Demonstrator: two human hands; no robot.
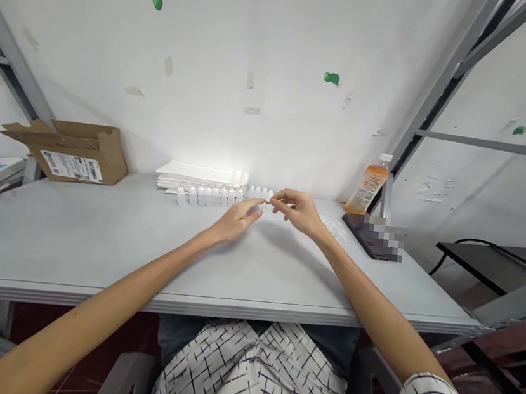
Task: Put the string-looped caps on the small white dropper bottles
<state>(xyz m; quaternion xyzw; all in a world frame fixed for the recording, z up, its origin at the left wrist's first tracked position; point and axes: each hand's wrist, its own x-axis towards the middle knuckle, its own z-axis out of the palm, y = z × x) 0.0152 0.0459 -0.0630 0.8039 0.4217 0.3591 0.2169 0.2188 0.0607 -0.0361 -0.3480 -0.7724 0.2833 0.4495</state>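
Pointing up, bottles (208, 197) stand long-axis vertical near left hand (235, 219) and right hand (300, 212), grips unclear.

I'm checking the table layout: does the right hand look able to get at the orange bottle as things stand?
Likely yes: nothing tall appears between the right hand and the orange bottle, just low-lying white pieces.
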